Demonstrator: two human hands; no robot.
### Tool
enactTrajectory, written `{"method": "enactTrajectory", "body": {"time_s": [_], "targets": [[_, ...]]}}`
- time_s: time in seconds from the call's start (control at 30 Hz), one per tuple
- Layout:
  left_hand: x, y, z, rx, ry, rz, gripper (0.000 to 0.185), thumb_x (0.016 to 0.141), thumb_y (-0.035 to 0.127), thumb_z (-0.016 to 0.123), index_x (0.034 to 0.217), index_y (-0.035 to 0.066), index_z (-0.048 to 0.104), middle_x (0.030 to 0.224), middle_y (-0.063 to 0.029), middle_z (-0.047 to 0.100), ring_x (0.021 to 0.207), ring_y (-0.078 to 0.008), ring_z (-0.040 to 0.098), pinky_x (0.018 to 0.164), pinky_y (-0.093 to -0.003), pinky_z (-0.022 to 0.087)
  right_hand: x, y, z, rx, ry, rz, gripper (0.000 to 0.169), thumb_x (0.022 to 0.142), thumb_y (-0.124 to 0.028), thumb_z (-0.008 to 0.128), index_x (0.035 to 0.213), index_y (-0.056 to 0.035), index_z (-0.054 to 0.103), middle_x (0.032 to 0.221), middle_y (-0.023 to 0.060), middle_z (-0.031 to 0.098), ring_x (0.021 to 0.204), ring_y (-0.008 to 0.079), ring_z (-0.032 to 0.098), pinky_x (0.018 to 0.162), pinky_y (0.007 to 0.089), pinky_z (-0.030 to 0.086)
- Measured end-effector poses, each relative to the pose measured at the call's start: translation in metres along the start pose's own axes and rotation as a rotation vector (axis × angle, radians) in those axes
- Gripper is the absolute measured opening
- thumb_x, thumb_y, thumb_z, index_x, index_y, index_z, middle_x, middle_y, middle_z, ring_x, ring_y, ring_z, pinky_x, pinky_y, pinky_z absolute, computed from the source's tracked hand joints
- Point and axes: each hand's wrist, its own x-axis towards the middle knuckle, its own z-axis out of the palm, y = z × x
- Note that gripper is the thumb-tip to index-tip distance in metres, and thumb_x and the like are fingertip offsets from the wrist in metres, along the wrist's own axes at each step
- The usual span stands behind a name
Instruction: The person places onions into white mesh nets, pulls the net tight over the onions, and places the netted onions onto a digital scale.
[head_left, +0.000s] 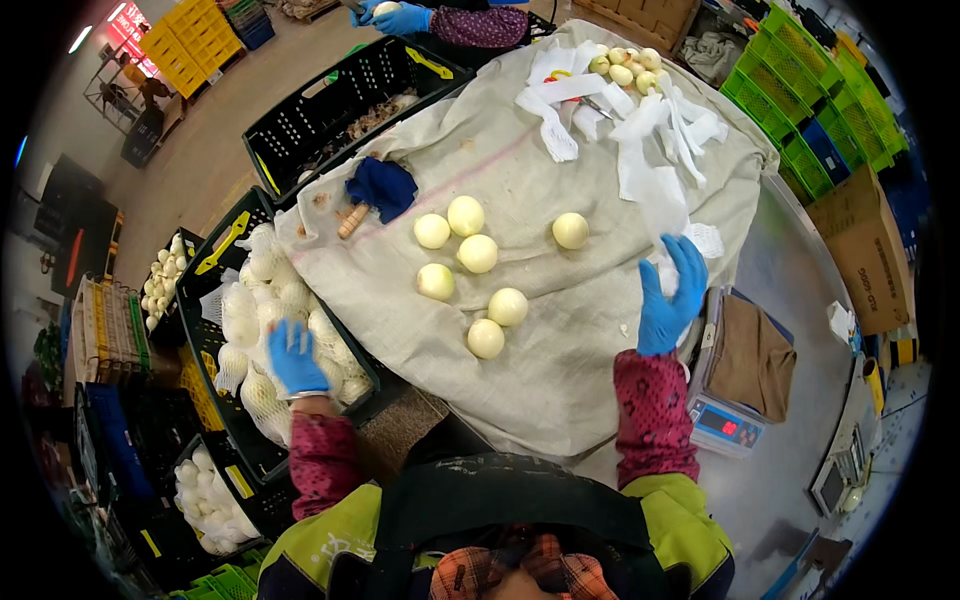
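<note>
My left hand (297, 357), in a blue glove, is over the netted onions (241, 315) in a black plastic crate (196, 296) at the left; whether it grips one cannot be told. My right hand (673, 296), gloved too, has its fingers apart beside white netting (706, 240) at the cloth's right edge. Several peeled onions (478, 253) lie loose on the beige cloth (555, 360) between my hands, one (570, 231) set apart to the right. A dark blue cloth (382, 187) and a knife's wooden handle (353, 220) lie at the cloth's left. White netting strips (637, 142) lie at the far right.
Scissors (592, 105) and more peeled onions (622, 67) are at the far end. A digital scale (726, 427) bearing a brown cloth (752, 360) stands at right. Another person's gloved hands (401, 18) hold an onion beyond a black crate (337, 112). Green crates (787, 90) are stacked far right.
</note>
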Motion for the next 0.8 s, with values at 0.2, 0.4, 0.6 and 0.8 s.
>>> {"method": "enactTrajectory", "body": {"time_s": [0.2,0.4,0.6,0.8], "targets": [[-0.170,-0.049,0.155,0.159,-0.671,-0.243,0.027,0.089,0.015,0.057,0.113,0.001,0.058,0.102,-0.0078,0.063,0.093,-0.0149,0.060,0.083,-0.0280,0.046,-0.038,-0.049,-0.032,1.012,0.280,0.744,0.036,0.077,0.003,0.066,0.110,-0.0058,0.052,0.108,0.0044,0.052,0.098,0.0135,0.052,0.088,0.0260,0.044],[-0.246,-0.054,0.188,0.170,-1.060,-0.542,0.035,0.094,0.018,0.051,0.125,0.003,0.052,0.113,-0.0067,0.060,0.101,-0.0126,0.056,0.089,-0.0270,0.044,-0.063,-0.081,-0.074,1.529,-0.242,1.349,0.033,0.088,-0.016,0.056,0.119,-0.0042,0.053,0.101,0.0065,0.058,0.095,0.0156,0.056,0.085,0.0264,0.045],[-0.277,-0.069,0.168,-0.025,-1.104,-0.654,0.042,0.095,0.013,0.049,0.134,0.002,0.042,0.137,-0.0059,0.044,0.118,-0.0123,0.046,0.100,-0.0266,0.037,-0.117,-0.082,-0.051,1.129,-0.331,1.012,0.010,0.087,-0.009,0.059,0.095,-0.0021,0.058,0.096,0.0039,0.060,0.087,0.0142,0.058,0.077,0.0241,0.046],[-0.249,-0.061,0.149,0.074,-0.999,-0.610,0.029,0.088,0.013,0.054,0.114,-0.001,0.059,0.116,-0.0089,0.058,0.105,-0.0165,0.055,0.097,-0.0289,0.041,-0.098,-0.087,-0.034,0.857,-0.002,0.717,0.003,0.088,-0.004,0.056,0.089,-0.0023,0.056,0.092,0.0053,0.058,0.089,0.0118,0.054,0.079,0.0248,0.044]]}}
